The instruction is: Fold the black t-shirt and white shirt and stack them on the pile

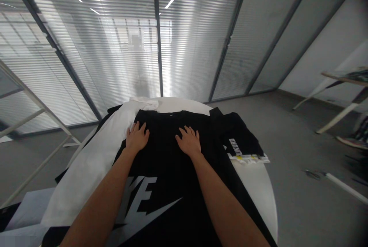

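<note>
A black T-shirt [163,155] with large grey-white lettering and a swoosh lies spread on a round white table [258,181], its neckline toward the far edge. My left hand [137,137] rests palm down on its upper left part, fingers spread. On the upper right part, my right hand [189,140] lies flat in the same way, fingers apart. Neither hand grips the cloth. A white garment [92,155] lies along the shirt's left side, near my left hand. The shirt's lower end runs out of view under my forearms.
Folded black clothes with white print [241,135] sit at the table's right edge. A white metal rack [48,114] stands to the left. Glass partitions with blinds [120,47] rise behind the table. At right are another table [342,78] and a white bar [345,187] near the floor.
</note>
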### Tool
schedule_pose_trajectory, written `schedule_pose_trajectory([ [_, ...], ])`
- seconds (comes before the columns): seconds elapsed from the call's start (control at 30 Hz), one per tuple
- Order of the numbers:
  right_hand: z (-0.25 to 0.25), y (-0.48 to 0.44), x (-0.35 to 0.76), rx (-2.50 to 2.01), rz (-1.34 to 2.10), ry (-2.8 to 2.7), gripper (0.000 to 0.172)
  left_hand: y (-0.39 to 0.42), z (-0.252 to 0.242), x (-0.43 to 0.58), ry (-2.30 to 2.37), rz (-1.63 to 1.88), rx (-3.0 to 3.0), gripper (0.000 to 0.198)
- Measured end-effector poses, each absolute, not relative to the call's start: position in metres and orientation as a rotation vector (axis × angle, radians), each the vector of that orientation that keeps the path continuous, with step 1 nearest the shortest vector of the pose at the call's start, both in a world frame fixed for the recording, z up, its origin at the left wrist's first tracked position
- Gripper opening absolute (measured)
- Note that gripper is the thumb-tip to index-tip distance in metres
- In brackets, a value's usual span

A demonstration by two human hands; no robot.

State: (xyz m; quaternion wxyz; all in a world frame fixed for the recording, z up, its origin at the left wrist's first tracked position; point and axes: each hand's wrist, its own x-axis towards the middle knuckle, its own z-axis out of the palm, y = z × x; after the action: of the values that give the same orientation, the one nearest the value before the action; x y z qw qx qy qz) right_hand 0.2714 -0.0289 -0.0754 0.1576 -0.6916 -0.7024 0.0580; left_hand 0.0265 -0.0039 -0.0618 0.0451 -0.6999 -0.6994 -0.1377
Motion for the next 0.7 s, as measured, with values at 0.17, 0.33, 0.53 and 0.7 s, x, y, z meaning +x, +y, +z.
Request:
schedule_pose_trajectory([
  [0.17,-0.075,-0.029,0.271,-1.983,0.165,-2.016,0.055,-0.013,-0.056,0.047,-1.924,-0.506,-2.214,0.054],
  [0.33,-0.073,-0.030,0.271,-1.984,0.182,-2.018,0.055,-0.014,-0.071,0.053,-1.995,-0.338,-2.375,0.059],
  [0.53,-0.075,-0.028,0.271,-1.988,0.202,-2.013,0.055,-0.016,-0.073,0.053,-1.931,-0.376,-2.325,0.054],
  [0.7,-0.071,-0.024,0.272,-1.977,0.274,-1.945,0.048,-0.018,-0.070,0.054,-1.862,-0.378,-2.397,0.050],
])
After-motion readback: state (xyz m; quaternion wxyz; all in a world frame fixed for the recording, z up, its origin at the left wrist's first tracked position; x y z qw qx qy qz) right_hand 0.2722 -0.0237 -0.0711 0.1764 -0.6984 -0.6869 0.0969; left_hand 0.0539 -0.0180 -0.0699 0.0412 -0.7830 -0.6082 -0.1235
